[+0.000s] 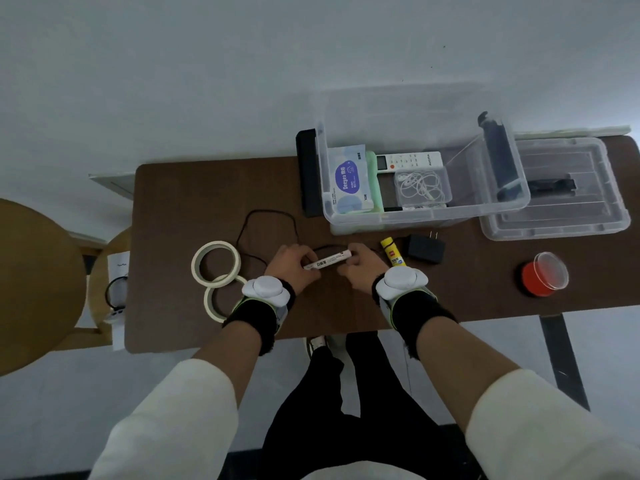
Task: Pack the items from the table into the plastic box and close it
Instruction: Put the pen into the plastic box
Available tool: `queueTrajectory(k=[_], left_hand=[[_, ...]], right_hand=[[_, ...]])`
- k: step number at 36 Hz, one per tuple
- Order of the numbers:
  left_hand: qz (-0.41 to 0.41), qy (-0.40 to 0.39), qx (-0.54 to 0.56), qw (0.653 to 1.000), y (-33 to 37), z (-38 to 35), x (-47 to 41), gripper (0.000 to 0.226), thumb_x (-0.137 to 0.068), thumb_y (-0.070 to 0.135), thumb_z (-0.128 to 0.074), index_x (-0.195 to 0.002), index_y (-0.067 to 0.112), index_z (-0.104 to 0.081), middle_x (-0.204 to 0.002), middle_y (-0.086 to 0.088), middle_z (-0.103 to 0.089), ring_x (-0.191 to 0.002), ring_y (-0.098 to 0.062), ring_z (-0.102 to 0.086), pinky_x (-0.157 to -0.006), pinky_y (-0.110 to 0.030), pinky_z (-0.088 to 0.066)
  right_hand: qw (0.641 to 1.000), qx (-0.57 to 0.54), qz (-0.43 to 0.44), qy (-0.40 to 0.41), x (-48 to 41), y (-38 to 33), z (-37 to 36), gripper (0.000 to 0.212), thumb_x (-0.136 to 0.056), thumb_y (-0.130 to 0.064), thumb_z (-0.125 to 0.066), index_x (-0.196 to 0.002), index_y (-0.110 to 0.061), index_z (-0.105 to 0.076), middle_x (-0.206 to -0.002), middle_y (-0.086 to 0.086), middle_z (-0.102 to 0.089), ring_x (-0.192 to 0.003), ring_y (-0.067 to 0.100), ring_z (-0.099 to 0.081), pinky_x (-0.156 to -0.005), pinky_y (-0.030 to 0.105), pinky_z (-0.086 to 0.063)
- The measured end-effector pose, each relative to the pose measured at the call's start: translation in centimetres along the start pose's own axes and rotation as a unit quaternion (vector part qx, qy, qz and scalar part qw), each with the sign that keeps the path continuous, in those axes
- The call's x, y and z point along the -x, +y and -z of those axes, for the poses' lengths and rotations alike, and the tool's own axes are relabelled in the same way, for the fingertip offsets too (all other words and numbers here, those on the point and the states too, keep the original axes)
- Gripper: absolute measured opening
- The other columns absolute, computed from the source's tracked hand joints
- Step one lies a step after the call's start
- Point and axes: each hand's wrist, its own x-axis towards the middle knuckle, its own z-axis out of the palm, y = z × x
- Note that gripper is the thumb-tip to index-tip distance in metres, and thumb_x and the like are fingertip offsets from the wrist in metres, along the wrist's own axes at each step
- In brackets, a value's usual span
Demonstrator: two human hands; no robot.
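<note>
A slim white marker pen (327,260) lies level just above the brown table (166,202). My left hand (292,268) pinches its left end and my right hand (360,271) pinches its right end. Behind them stands the clear plastic box (498,206), open, holding a tissue pack (349,181), a white remote (410,162), a small clear case of earphones (422,188) and a dark tube. Its clear lid (554,223) lies flat to the right. On the table sit a yellow glue stick (393,252), a black charger (426,249) with its cable (266,216), two tape rolls (216,263) and a red tub (543,275).
A black flat block (306,174) lies against the box's left side. A round wooden stool (38,285) stands left of the table, with a second one behind it carrying paper and a small device. My legs are under the table's front edge.
</note>
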Motion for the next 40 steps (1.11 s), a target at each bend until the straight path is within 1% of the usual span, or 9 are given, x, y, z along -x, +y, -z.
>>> queueTrajectory(k=[5, 12, 15, 19, 23, 25, 30, 36, 40], left_hand=[[0.004, 0.013, 0.016, 1.000, 0.4, 1.4, 1.2, 0.016, -0.070, 0.023, -0.074, -0.084, 0.026, -0.067, -0.091, 0.004, -0.063, -0.090, -0.015, -0.050, -0.072, -0.025, -0.033], [0.007, 0.006, 0.030, 0.999, 0.7, 3.1, 2.6, 0.013, -0.072, 0.023, -0.074, -0.083, 0.026, -0.068, -0.092, 0.001, -0.067, -0.085, -0.017, -0.060, -0.072, -0.027, -0.045], [0.002, 0.014, 0.037, 0.999, 1.1, 3.9, 3.5, 0.012, -0.071, 0.022, -0.074, -0.082, 0.025, -0.069, -0.086, 0.003, -0.067, -0.081, -0.017, -0.062, -0.074, -0.030, -0.051], [-0.006, 0.021, 0.048, 0.999, 2.1, 4.4, 4.1, 0.012, -0.071, 0.020, -0.074, -0.080, 0.026, -0.069, -0.081, 0.005, -0.066, -0.076, -0.013, -0.061, -0.070, -0.026, -0.049], [-0.029, 0.024, 0.053, 0.998, 4.0, 5.1, 4.5, 0.017, -0.069, 0.019, -0.075, -0.079, 0.028, -0.065, -0.078, 0.008, -0.063, -0.072, -0.010, -0.057, -0.068, -0.023, -0.046], [-0.039, 0.021, 0.052, 0.998, 4.7, 5.2, 4.4, 0.017, -0.068, 0.018, -0.075, -0.080, 0.026, -0.065, -0.078, 0.007, -0.063, -0.070, -0.010, -0.056, -0.068, -0.025, -0.047], [-0.068, 0.016, 0.045, 0.997, 7.2, 5.9, 4.6, 0.013, -0.070, 0.021, -0.073, -0.081, 0.024, -0.067, -0.078, 0.007, -0.066, -0.072, -0.011, -0.059, -0.073, -0.029, -0.050], [-0.099, 0.017, 0.040, 0.994, 10.4, 6.9, 4.7, 0.010, -0.075, 0.025, -0.071, -0.081, 0.018, -0.071, -0.084, -0.003, -0.071, -0.083, -0.020, -0.066, -0.079, -0.034, -0.053], [-0.106, 0.035, 0.048, 0.993, 12.5, 7.2, 4.7, 0.011, -0.073, 0.028, -0.071, -0.080, 0.020, -0.072, -0.081, -0.002, -0.071, -0.074, -0.016, -0.063, -0.074, -0.033, -0.053]], right_hand=[[0.999, 0.018, 0.026, 0.011, 0.6, -0.5, -0.2, 0.058, -0.090, -0.017, -0.060, -0.143, -0.012, -0.037, -0.074, -0.005, -0.049, -0.087, 0.020, -0.052, -0.087, 0.040, -0.049], [0.996, 0.075, 0.046, 0.013, 2.0, -1.6, 0.4, 0.052, -0.091, -0.016, -0.056, -0.141, -0.015, -0.042, -0.122, 0.019, -0.060, -0.107, 0.039, -0.062, -0.095, 0.049, -0.049], [0.997, 0.056, 0.047, 0.013, 2.7, -1.9, 1.0, 0.043, -0.089, -0.016, -0.058, -0.131, -0.013, -0.053, -0.103, 0.011, -0.058, -0.091, 0.026, -0.059, -0.092, 0.045, -0.052], [0.997, 0.054, 0.054, 0.033, 3.3, -2.1, 2.1, 0.031, -0.087, -0.022, -0.060, -0.117, -0.015, -0.062, -0.090, 0.001, -0.056, -0.080, 0.019, -0.052, -0.069, 0.031, -0.048], [0.996, 0.043, 0.069, 0.039, 4.5, -2.6, 3.7, 0.006, -0.086, -0.021, -0.060, -0.085, -0.023, -0.066, -0.078, 0.006, -0.063, -0.075, 0.028, -0.062, -0.076, 0.045, -0.056], [0.996, 0.033, 0.069, 0.045, 4.8, -2.8, 4.4, 0.017, -0.086, -0.020, -0.059, -0.072, -0.030, -0.060, -0.075, 0.007, -0.063, -0.073, 0.028, -0.062, -0.075, 0.045, -0.056], [0.998, -0.021, 0.044, 0.044, 6.5, -3.2, 6.4, 0.010, -0.088, -0.018, -0.053, -0.082, -0.016, -0.061, -0.071, 0.010, -0.059, -0.066, 0.026, -0.059, -0.070, 0.040, -0.058], [0.995, -0.060, 0.034, 0.071, 7.6, -3.3, 8.8, 0.023, -0.084, -0.029, -0.051, -0.086, -0.007, -0.058, -0.067, 0.007, -0.053, -0.054, 0.023, -0.054, -0.053, 0.028, -0.051], [0.992, -0.075, 0.039, 0.094, 8.1, -3.2, 10.5, 0.032, -0.080, -0.036, -0.050, -0.075, -0.005, -0.059, -0.063, 0.014, -0.058, -0.051, 0.028, -0.055, -0.057, 0.046, -0.057]])
